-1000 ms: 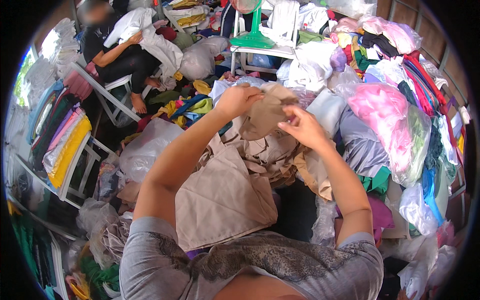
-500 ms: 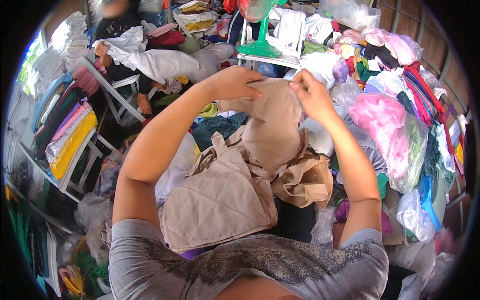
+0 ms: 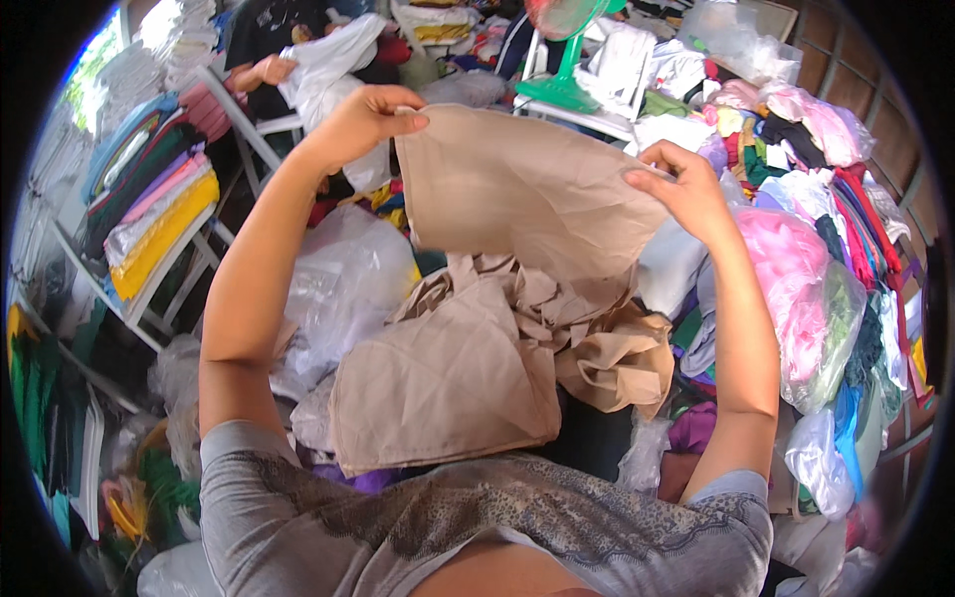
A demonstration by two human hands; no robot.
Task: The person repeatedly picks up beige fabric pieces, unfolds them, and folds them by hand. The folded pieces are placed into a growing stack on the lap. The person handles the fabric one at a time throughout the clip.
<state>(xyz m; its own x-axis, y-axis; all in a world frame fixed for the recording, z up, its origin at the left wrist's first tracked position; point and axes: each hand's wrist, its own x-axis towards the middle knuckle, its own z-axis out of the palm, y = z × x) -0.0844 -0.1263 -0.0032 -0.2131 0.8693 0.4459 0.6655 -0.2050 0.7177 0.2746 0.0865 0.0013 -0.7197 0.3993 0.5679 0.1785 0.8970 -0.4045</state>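
Observation:
A piece of beige cloth (image 3: 527, 179) hangs stretched between my two raised hands. My left hand (image 3: 373, 124) pinches its upper left corner, thumb on top. At the upper right corner, my right hand (image 3: 686, 189) grips it between thumb and fingers. Below, a flat stack of beige cloth pieces (image 3: 448, 388) lies on my lap, its edges roughly lined up. Crumpled beige cloth (image 3: 622, 358) is heaped beside and behind that stack, partly hidden by the raised piece.
Folded coloured cloth (image 3: 164, 239) sits on a white chair at left. A green fan (image 3: 567, 80) stands on a white chair ahead. Bagged pink fabric (image 3: 781, 254) is piled at right. Another person's hand (image 3: 274, 70) holds white cloth at far left. Clear plastic (image 3: 348, 269) lies near my left arm.
My hands have moved apart, the left one up and left, the right one to the right. The bunched beige piece is now spread out between them. The view has shifted slightly.

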